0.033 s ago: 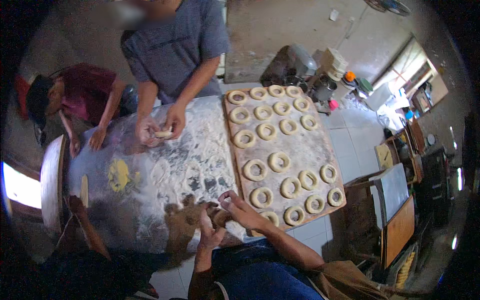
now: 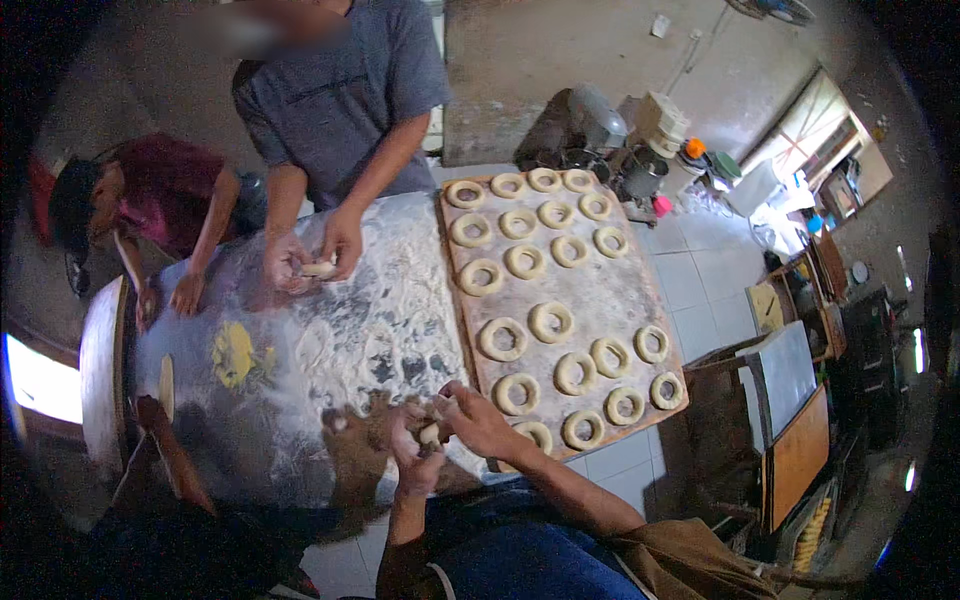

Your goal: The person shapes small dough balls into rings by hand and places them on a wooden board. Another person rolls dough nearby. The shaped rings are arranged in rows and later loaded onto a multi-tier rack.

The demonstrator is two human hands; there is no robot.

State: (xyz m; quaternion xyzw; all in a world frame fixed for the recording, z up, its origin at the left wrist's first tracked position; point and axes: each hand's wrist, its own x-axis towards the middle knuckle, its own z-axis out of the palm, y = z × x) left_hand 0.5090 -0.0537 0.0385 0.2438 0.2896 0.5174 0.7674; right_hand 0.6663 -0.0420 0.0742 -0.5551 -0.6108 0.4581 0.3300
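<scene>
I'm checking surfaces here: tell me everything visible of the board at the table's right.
The board is flat, roughly four-sided and wood-like, brown along its edges, with a pale, flour-like dusting. It lies at the right of the table, bearing spaced, pale dough rings, with a wider gap mid-board. The right forearm crosses over its near-left corner; whether it touches is unclear.

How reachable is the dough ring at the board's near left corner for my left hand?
Probably not easily: your right hand and forearm come between your left hand and that dough ring, partly covering it. Your left hand seems to hold dough.
</scene>
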